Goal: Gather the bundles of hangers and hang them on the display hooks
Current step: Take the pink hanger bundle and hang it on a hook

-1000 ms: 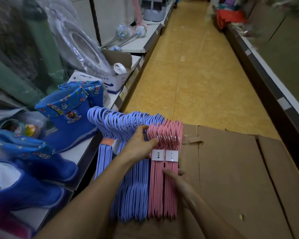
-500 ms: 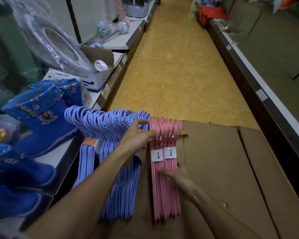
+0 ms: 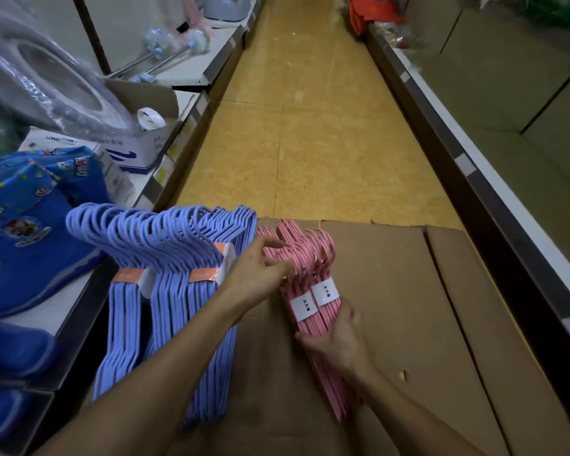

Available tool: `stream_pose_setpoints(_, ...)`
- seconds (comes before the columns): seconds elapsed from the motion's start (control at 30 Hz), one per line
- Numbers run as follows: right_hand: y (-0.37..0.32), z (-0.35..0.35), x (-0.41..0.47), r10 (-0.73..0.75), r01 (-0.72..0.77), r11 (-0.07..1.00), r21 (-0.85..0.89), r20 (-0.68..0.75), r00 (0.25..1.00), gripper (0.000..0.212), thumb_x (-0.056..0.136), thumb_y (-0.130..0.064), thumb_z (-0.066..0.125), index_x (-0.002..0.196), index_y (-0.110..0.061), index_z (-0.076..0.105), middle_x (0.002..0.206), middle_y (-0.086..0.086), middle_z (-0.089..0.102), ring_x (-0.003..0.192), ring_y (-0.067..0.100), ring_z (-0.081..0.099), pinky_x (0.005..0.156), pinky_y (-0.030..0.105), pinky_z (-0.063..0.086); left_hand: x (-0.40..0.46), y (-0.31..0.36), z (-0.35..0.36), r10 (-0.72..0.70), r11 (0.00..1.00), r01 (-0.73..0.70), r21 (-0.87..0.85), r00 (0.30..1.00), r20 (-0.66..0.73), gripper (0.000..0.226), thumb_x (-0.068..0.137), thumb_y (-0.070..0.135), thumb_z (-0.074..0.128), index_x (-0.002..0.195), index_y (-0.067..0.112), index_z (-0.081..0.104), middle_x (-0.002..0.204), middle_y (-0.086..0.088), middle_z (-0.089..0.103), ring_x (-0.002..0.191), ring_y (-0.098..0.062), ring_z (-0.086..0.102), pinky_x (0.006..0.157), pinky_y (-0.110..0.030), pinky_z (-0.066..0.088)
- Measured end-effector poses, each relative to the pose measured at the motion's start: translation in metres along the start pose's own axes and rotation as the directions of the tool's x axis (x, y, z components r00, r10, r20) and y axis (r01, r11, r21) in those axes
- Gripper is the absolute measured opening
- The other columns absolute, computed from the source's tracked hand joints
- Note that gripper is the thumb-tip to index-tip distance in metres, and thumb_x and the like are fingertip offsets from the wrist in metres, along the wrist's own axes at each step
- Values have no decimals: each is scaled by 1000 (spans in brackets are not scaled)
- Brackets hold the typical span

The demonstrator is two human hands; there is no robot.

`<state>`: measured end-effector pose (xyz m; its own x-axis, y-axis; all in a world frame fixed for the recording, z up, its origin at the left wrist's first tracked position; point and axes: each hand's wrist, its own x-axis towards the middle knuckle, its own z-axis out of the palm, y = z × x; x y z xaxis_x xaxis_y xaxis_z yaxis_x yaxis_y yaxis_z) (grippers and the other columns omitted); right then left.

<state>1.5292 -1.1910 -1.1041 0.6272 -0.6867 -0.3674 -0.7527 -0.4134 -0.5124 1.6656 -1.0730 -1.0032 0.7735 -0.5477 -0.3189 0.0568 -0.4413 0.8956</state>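
Observation:
Two bundles of pink hangers [image 3: 310,264], each with a white label band, lie on a flat cardboard box [image 3: 408,307]. My right hand [image 3: 334,340] grips their lower part, thumb over the top. My left hand [image 3: 260,268] pinches the pink hangers near their hooks. Several bundles of lilac-blue hangers [image 3: 165,258] with orange bands lie to the left, partly over the box's left edge, under my left forearm. No display hooks are in view.
Blue children's rain boots [image 3: 30,225] stand on the left shelf, with a white carton [image 3: 135,149] and plastic-wrapped goods behind. A yellow tiled aisle [image 3: 310,126] runs ahead. A dark shelf edge [image 3: 474,179] lines the right side.
My left hand has moved right, off the lilac-blue bundles and onto the pink ones. My right hand has closed round the pink bundles, which now lie angled, apart from the blue ones.

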Motion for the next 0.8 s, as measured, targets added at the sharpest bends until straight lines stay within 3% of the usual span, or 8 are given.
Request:
stream_pose_setpoints(0.17,-10,28,-14,96,-108,965,-239,-60,994,118,76,-42,71,153,-12,-12,150,11,24,138,32,31,108,49,35,-1,-4,-4,36,996,-37,77,999,13,32,89,20,62,117,31,52,83,-4,71,87,-19,70,87,-47,56)
stream_pose_setpoints(0.37,-11,34,-11,131,-151,948,-279,-92,987,109,82,-37,67,153,-11,-11,147,12,27,135,31,31,106,51,37,-6,-1,-3,64,989,-73,129,996,69,39,93,22,58,129,28,45,89,-5,69,90,-19,68,84,-42,55)
stream_pose_setpoints(0.5,-8,30,-12,111,-142,972,-187,-169,979,92,83,-29,64,152,-15,5,138,8,38,130,28,39,101,49,42,-9,2,-4,55,985,-68,158,995,81,44,95,26,56,136,27,40,89,-6,71,91,-22,68,82,-42,55)
stream_pose_setpoints(0.6,-7,18,-12,106,-120,991,-52,-218,970,85,83,-21,61,153,-16,15,133,9,44,125,30,44,98,48,44,-9,4,-2,51,981,-66,183,995,86,46,96,23,54,139,24,39,85,2,64,82,-16,63,69,-33,50)
stream_pose_setpoints(0.73,-5,-4,-13,113,-84,986,143,-214,970,83,82,-14,59,155,-21,20,139,8,45,129,31,44,102,51,43,-5,6,0,51,971,-62,230,997,55,46,96,24,54,139,23,38,88,3,62,92,-19,64,81,-39,52)
stream_pose_setpoints(0.8,-3,-17,-18,74,-32,981,192,-213,974,84,82,-12,58,156,-25,20,143,6,45,130,29,45,103,52,44,-3,8,0,52,974,-59,220,998,36,48,97,26,55,141,21,37,93,5,60,93,-19,62,79,-36,49)
